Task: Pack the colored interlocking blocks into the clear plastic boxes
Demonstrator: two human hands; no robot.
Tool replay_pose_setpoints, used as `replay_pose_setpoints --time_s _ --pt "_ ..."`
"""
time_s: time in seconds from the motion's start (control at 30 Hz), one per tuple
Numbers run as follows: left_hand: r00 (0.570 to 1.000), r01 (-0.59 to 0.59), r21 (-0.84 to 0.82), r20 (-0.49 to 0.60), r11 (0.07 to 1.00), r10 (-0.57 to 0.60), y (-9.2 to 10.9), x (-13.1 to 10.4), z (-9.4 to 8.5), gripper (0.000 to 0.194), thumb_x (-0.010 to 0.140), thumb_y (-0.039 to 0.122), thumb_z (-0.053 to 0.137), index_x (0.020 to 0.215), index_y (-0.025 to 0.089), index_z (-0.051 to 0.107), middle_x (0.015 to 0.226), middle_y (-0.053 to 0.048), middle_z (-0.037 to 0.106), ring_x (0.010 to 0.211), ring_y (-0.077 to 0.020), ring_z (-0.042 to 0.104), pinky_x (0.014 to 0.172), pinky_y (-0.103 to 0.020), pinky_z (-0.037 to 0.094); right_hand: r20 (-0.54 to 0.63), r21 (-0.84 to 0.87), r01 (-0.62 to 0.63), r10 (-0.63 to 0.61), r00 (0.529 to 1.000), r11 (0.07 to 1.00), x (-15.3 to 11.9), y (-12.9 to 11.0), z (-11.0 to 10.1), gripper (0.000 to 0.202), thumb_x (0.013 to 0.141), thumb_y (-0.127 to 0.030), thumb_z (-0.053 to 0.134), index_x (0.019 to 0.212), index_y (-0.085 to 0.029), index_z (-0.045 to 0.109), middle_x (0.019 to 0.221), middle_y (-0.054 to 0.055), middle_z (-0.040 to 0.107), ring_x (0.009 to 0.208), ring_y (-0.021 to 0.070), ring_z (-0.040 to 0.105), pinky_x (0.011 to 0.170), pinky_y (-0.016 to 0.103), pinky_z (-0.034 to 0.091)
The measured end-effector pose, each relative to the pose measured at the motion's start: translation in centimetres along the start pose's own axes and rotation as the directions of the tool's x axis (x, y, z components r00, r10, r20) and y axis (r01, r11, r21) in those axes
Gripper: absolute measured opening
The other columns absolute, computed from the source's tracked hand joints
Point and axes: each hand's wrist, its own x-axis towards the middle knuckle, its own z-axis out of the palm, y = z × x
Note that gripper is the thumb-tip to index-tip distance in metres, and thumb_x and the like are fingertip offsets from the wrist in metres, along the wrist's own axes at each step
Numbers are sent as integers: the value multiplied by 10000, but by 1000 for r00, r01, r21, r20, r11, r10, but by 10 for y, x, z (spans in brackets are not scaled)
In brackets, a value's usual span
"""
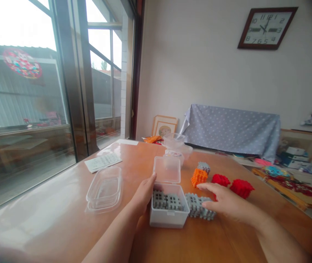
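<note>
A clear plastic box [169, 219] stands on the table with its hinged lid [167, 170] raised. Grey interlocking plastic blocks with window-like holes [166, 201] lie in rows inside it. My left hand [145, 190] holds the box's left side, thumb up near the hinge and the other fingers mostly hidden. Right beside the box lies another row of grey blocks [195, 204]. Over the right end of that row is my right hand [223, 199], its thumb and fingers spread apart; whether it touches the blocks I cannot tell.
Orange blocks [199, 178], a small grey stack [203, 167] and red blocks [242, 188] sit at the right. A clear container [105, 188] and a printed paper [103, 162] lie left. More clear containers [176, 149] stand at the back, before a cloth-draped object [232, 131].
</note>
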Motion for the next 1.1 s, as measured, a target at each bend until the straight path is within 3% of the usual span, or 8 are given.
replay_pose_setpoints --time_s 0.1,0.2,0.43,0.7,0.8,1.0,1.1 --pt "1000 -8 5 -9 1000 8 -1 1 0 649 843 752 517 701 152 718 713 -84 733 667 -214 628 703 -322 468 30 -124 -23 27 999 992 -9 13 -7 699 721 -414 778 1377 -231 622 1464 109 573 1376 346 483 1193 482 327" --pt "1000 -1 -6 -8 1000 1 -2 1 0 654 842 753 517 700 149 723 769 -91 747 658 -206 629 696 -326 473 76 -149 3 8 997 989 -13 18 -9 687 689 -391 789 1345 -246 648 1410 99 609 1324 346 521 1157 456 369" --pt "1000 25 -24 14 999 -25 0 0 -1 643 854 738 529 751 141 744 767 -90 747 675 -210 640 683 -316 484 101 -176 -2 20 995 984 -12 11 -8 518 693 -319 750 1200 -234 694 1162 71 680 1101 289 621 991 376 471" --pt "999 35 -35 2 999 -35 2 -2 0 632 850 736 530 713 147 715 690 -71 714 618 -193 600 645 -308 460 -8 -108 -16 15 1000 994 -15 12 -19 511 725 -381 758 1212 -247 686 1190 73 651 1095 282 617 992 380 471" --pt "1000 28 -32 -8 999 -28 3 -2 1 641 840 745 533 691 145 703 689 -69 709 608 -184 587 638 -303 448 -62 -108 24 -31 998 994 -13 -8 -18 497 755 -349 737 1238 -254 666 1237 74 642 1134 277 601 1010 376 461" --pt "999 34 -20 -2 999 -34 2 -1 2 674 841 760 513 696 129 702 677 -73 698 597 -180 581 616 -294 426 -9 -135 211 -215 977 968 0 -81 4 458 783 -316 722 1231 -263 646 1224 45 626 1143 238 582 1028 346 437" --pt "1000 16 -26 3 1000 -16 1 0 1 668 848 752 510 690 130 695 707 -81 708 614 -187 596 626 -299 431 14 -203 253 -255 967 946 13 -103 16 463 763 -359 759 1207 -275 659 1175 36 615 1116 237 575 999 342 435"
